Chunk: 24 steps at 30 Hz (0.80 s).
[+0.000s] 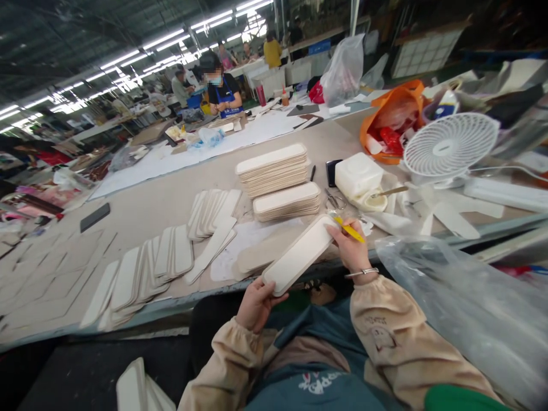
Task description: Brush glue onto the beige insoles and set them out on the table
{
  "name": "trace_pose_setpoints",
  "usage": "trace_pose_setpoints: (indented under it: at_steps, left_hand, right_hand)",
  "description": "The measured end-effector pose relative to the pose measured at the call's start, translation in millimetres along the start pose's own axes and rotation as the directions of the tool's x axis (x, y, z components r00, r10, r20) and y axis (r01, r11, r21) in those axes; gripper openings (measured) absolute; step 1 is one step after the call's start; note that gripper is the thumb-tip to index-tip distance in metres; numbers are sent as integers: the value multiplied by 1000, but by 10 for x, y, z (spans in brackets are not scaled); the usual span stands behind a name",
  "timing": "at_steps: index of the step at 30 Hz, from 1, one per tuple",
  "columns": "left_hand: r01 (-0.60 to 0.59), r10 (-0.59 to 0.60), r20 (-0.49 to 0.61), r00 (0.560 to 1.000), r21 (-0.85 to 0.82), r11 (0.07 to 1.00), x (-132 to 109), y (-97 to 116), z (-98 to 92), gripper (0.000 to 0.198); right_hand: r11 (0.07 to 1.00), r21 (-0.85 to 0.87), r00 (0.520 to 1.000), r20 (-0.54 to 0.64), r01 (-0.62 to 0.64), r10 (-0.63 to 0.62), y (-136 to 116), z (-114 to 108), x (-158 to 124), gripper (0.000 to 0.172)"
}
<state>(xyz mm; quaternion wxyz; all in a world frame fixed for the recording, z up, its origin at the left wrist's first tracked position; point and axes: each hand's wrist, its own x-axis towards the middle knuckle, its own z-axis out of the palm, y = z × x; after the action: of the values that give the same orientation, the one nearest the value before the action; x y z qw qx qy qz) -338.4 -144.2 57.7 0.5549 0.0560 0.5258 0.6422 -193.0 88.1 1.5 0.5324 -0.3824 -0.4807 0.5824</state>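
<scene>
Between my hands is a long off-white panel (299, 254) with rounded corners and a beige border, tilted over the table's front edge. My left hand (257, 302) grips its lower left end, thumb on top. My right hand (351, 248) pinches the upper right end and also holds a slim yellow tool (351, 229), whose exact kind I cannot make out. Just beyond the panel stand two neat piles of similar pieces, a taller stack (274, 171) and a shorter stack (286, 202). Fanned-out panels (148, 268) lie to the left.
Scissors (335, 200), a white plastic container (358, 174), a white fan (449, 145) and an orange bag (391, 123) occupy the right side. A dark phone (95, 217) lies at left. Clear plastic sheeting (462, 308) hangs near my right arm. A co-worker (222, 94) sits across the table.
</scene>
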Motion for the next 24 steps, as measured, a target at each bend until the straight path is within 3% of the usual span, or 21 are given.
trace_pose_setpoints:
  at_steps: [6,13,19,24]
  left_hand:
    - [-31,35,-59,998,60,998,22,-50,17,60]
    - [-30,38,-92,995,78,997,23,-33,-3,53]
    - [-40,51,-81,995,134,990,21,48,21,56]
    - [-85,98,-52,994,213,973,61,209,45,42]
  right_hand:
    - [1000,1,1000,-8,-23,23,-9,0,-19,43]
    - [998,-58,999,-34,31,-33,-62,27,-17,40]
    - [996,-74,997,-49,47,-51,-136,37,-21,40]
    - [988,-132,996,-39,81,-86,-197,78,41,38]
